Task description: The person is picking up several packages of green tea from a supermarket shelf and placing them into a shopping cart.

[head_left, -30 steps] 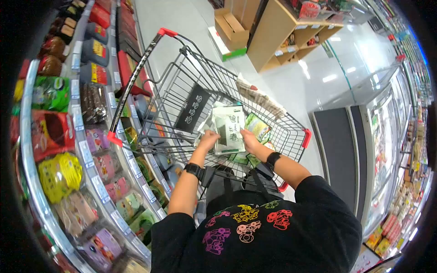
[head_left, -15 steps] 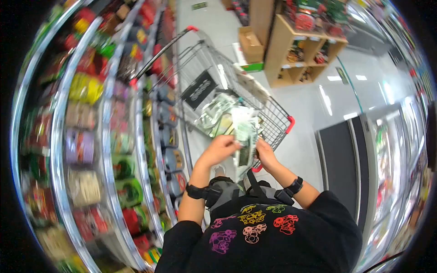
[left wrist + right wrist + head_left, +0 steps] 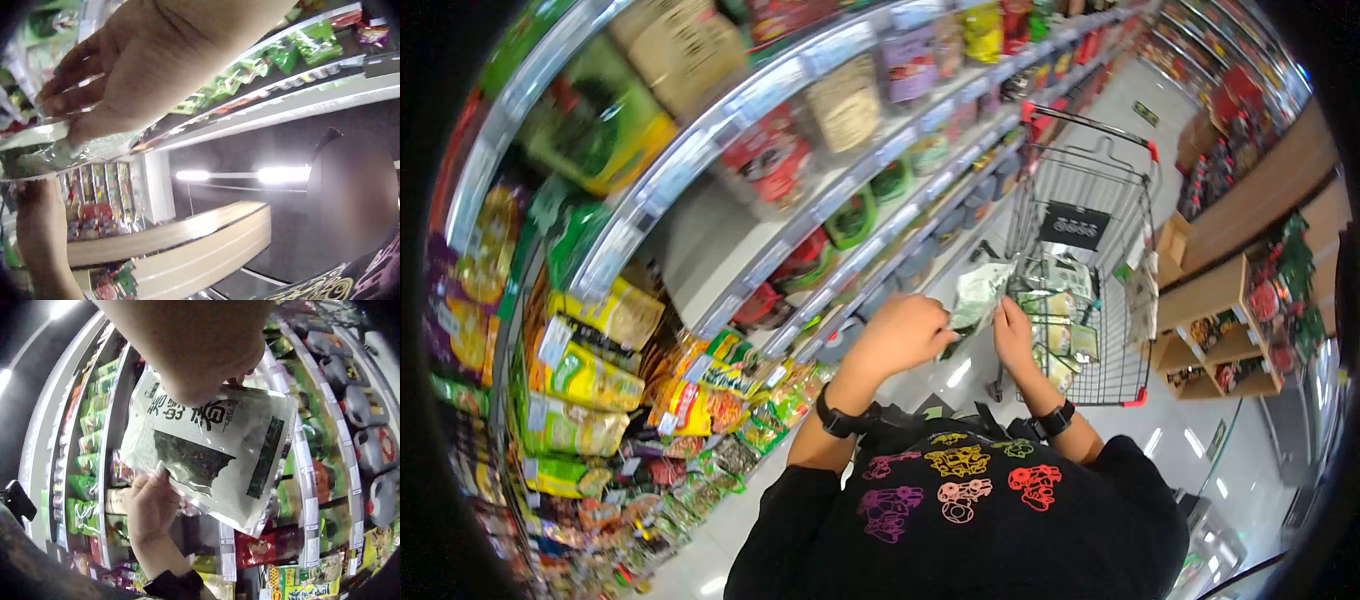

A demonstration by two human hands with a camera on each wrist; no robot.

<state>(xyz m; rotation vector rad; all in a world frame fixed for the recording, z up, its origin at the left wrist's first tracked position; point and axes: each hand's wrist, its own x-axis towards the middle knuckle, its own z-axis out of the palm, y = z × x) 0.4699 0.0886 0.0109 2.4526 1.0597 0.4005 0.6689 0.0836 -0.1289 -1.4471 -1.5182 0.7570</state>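
Note:
A flat white and green package [image 3: 983, 288] with a dark window is held between both hands, in front of the body. The left hand [image 3: 905, 335] pinches one edge; in the right wrist view the left fingers and thumb [image 3: 151, 503] grip a corner of the package [image 3: 250, 447]. The right hand [image 3: 1013, 338] grips the opposite side, and its fingertips are partly hidden in the right wrist view. In the left wrist view the left hand [image 3: 144, 72] is large, with the package [image 3: 47, 156] blurred under its fingers.
A wire cart [image 3: 1142, 398] stands just beyond the right hand, holding several green and white packages [image 3: 1055, 310]. Stocked shelves [image 3: 800, 225] run along the left, with hanging snack bags [image 3: 590, 370] low down. A wooden shelf unit [image 3: 1215, 330] stands at the right.
The view has swung left, so the shelves fill more of it and the cart appears farther right. Both hands and the package are now outside the cart, on its shelf side.

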